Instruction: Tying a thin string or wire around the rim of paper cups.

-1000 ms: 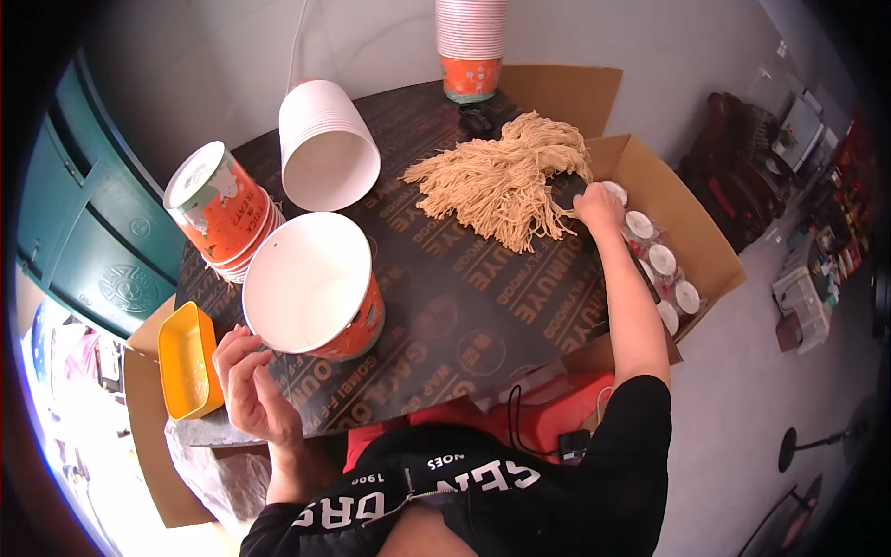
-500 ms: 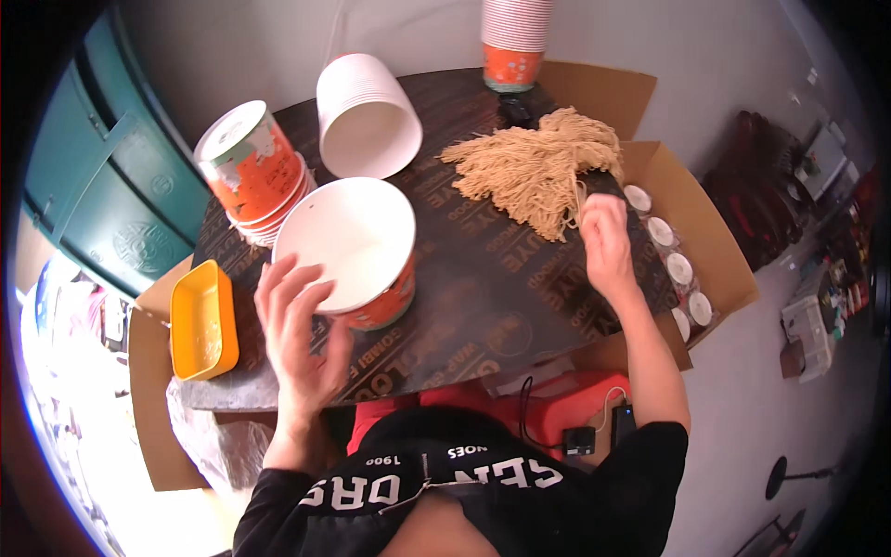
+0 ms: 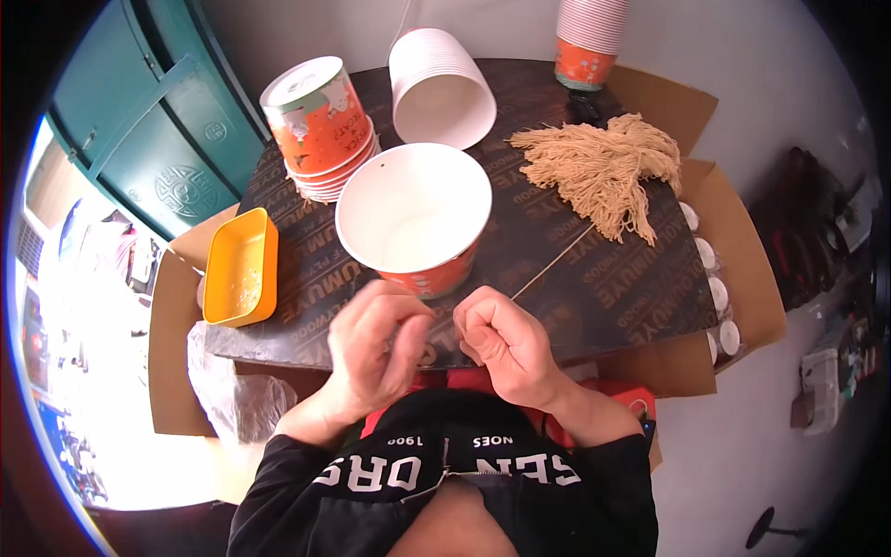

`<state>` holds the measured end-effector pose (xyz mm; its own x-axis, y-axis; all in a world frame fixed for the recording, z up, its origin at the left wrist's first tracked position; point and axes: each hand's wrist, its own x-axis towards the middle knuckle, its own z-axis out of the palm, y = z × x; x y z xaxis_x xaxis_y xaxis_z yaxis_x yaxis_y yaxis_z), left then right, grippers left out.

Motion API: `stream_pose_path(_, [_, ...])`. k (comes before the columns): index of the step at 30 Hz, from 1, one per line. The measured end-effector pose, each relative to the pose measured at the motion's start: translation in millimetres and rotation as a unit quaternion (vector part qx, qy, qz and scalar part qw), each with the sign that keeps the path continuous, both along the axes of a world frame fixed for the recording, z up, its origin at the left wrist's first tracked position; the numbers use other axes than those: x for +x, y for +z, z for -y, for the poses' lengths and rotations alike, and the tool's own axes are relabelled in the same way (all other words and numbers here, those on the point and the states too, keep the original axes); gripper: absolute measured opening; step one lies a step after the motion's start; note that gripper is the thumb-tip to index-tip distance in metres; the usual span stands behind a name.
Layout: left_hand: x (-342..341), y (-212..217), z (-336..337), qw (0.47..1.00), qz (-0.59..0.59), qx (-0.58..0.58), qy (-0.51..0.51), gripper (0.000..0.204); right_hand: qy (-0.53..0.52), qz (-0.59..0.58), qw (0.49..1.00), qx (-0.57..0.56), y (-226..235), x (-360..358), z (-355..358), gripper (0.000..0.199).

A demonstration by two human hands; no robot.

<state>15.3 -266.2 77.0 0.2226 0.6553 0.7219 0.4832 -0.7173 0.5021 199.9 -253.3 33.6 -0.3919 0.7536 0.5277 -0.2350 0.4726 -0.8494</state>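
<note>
both hands closed: right hand (image 3: 506, 342) pinching thin beige string (image 3: 553, 265), left hand (image 3: 376, 351) too, beside orange-and-white paper bucket (image 3: 415, 219) on dark bench (image 3: 594, 288)

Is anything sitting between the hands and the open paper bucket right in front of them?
Nothing visible does. The left hand and right hand are at the near edge of the table, just in front of the open paper bucket. A single string runs from the right hand to the string bundle, passing right of the bucket.

One open paper bucket (image 3: 414, 215), one orange tray (image 3: 239, 266), two hands (image 3: 376, 348).
</note>
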Motion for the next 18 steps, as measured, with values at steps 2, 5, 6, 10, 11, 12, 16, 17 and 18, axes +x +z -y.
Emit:
stream_pose_path(2, [-3.1, 0.6, 5.6, 0.985, 0.005, -0.164, -0.05, 0.014, -0.002, -0.002, 1.0, -0.003, 1.2, -5.3, 0.0, 0.017])
stream_pose_path(5, [-3.8, -8.1, 3.1, 0.969, 0.019, -0.232, -0.085, 0.026, -0.039, 0.04, 0.996, 0.071, 2.9, -10.0, 0.7, 0.006])
stream_pose_path(6, [-4.9, -9.3, 2.9, 0.965, 0.023, -0.245, -0.086, 0.026, -0.047, 0.042, 0.995, 0.08, 2.3, -11.7, 1.3, 0.006])
stream_pose_path(10, [-6.5, -9.4, 4.5, 0.948, 0.039, -0.299, -0.099, 0.022, -0.107, 0.073, 0.982, 0.134, -3.2, -11.7, 0.1, 0.005])
stream_pose_path(11, [-6.4, -8.8, 5.4, 0.949, 0.047, -0.3, -0.089, 0.02, -0.107, 0.073, 0.982, 0.135, -2.3, -11.9, 2.0, 0.005])
stream_pose_path(12, [-6.3, -8.6, 5.6, 0.949, 0.054, -0.301, -0.08, 0.018, -0.117, 0.08, 0.985, 0.103, -0.1, -11.9, 5.1, 0.009])
stream_pose_path(16, [-8.5, -9.4, 2.8, 0.957, 0.027, -0.277, -0.084, 0.013, -0.15, 0.111, 0.978, 0.096, 4.7, -9.5, 7.1, 0.015])
stream_pose_path(17, [-9.3, -7.8, 2.1, 0.965, 0.002, -0.249, -0.085, 0.01, -0.15, 0.111, 0.978, 0.095, 4.0, -9.6, 7.0, 0.015])
stream_pose_path(18, [-9.9, -6.1, 1.7, 0.971, -0.022, -0.221, -0.086, 0.007, -0.149, 0.1, 0.981, 0.079, 2.5, -10.1, 6.7, 0.014])
